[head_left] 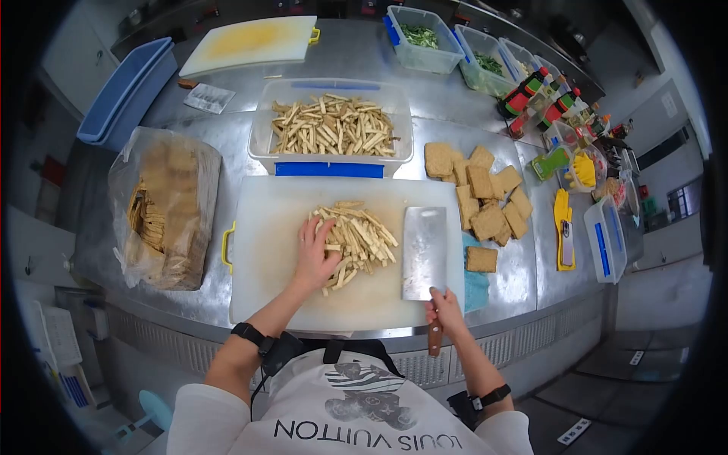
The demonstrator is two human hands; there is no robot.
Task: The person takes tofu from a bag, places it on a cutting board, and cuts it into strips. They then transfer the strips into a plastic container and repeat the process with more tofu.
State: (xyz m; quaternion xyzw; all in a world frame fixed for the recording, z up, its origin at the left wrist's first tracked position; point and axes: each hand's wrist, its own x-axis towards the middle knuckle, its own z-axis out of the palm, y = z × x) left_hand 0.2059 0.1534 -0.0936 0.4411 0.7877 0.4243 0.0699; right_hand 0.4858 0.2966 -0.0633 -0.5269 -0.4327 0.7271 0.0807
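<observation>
Steel desk (447,114) runs beneath a white cutting board (265,227) — near its middle the left hand (315,258), grip loosely spread, touches a heap of pale strips (368,235); at its right the right hand (447,312) grips a cleaver (425,254) by the handle. Beyond the board: a strip-filled tub (260,148).

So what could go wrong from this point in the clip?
Cut fingers: the bare left hand is at the pile of strips, and the cleaver is on the same board; a careless leftward swing might reach it.

Knocked blade: the handle juts past the board's near edge, so if the right hand let go, a bump could tip it.

Scatter: the strips lie loose and could slide when pushed.
</observation>
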